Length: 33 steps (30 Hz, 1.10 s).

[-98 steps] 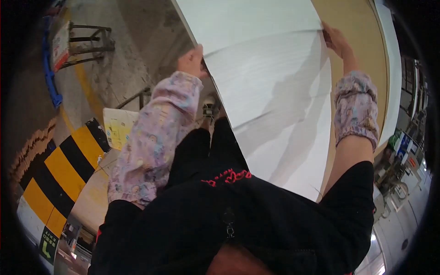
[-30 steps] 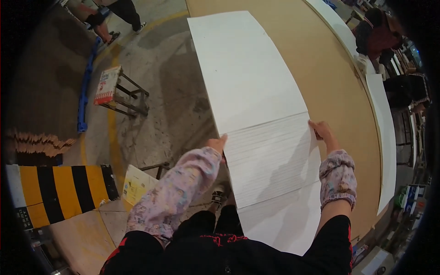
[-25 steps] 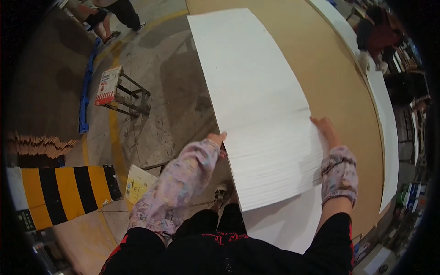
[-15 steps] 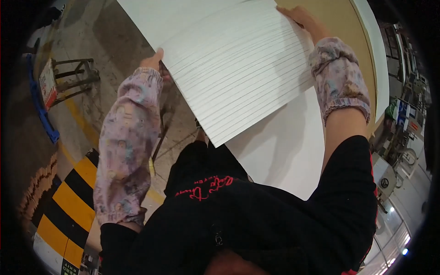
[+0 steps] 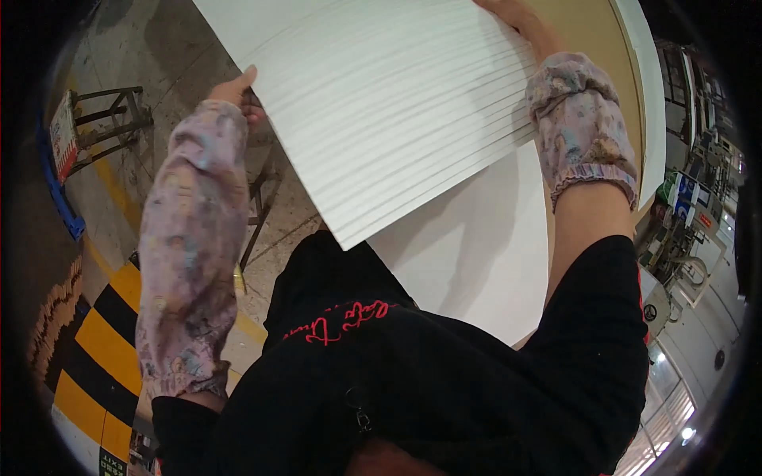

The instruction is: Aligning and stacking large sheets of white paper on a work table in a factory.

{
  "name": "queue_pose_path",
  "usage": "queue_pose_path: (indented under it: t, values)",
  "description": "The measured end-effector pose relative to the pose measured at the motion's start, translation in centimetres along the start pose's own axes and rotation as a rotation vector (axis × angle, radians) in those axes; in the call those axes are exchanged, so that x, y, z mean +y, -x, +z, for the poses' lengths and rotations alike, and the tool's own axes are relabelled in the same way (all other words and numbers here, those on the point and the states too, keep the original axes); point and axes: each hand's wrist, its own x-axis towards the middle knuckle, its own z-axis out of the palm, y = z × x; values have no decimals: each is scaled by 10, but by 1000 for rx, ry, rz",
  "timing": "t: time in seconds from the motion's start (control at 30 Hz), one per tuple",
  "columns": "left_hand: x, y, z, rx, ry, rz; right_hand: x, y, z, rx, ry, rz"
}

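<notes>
A stack of large white sheets (image 5: 397,119) spans the upper middle, its edges fanned out in thin parallel steps. My left hand (image 5: 239,93) grips the stack's left edge, thumb on top and fingers curled beneath. At the upper right, my right hand (image 5: 525,22) holds the opposite edge; its fingertips are partly cut off by the picture's top. The stack's near corner hangs in front of my body, over my lap. Beneath it lies another white sheet (image 5: 484,254), with a shadow across it. Patterned sleeve covers wrap both my forearms.
A brown board (image 5: 599,47) lies under the right side, with a white edge beyond it. To the left are a small metal-framed stand (image 5: 111,119), a blue rail (image 5: 63,198) and a black-and-yellow striped barrier (image 5: 99,341). Machinery (image 5: 690,230) lines the far right.
Both hands and the fanned stack have shifted left and slightly up in the picture; the left hand moved more. The whole view has also shifted a little.
</notes>
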Motion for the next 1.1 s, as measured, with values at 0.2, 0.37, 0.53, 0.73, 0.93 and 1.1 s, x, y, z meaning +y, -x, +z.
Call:
queue_pose_path:
  t: [0.2,0.37,0.53,0.73,0.93,1.1]
  values:
    - [-9,-7,-1,164,-80,15,-35,-8,-46,-737,-198,355]
    - [-1,1,1,104,73,25,-24,-9,-47,-813,-324,376]
    - [-2,-7,-6,201,-29,-11,-34,-9,-51,-716,-119,250]
    - [9,2,3,181,-179,33,-12,-8,-29,-815,-547,348]
    - [6,1,-2,143,2,-33,-27,-12,-39,-722,-413,373]
    - [11,-2,-13,68,55,-51,-29,-6,-42,-426,-542,263]
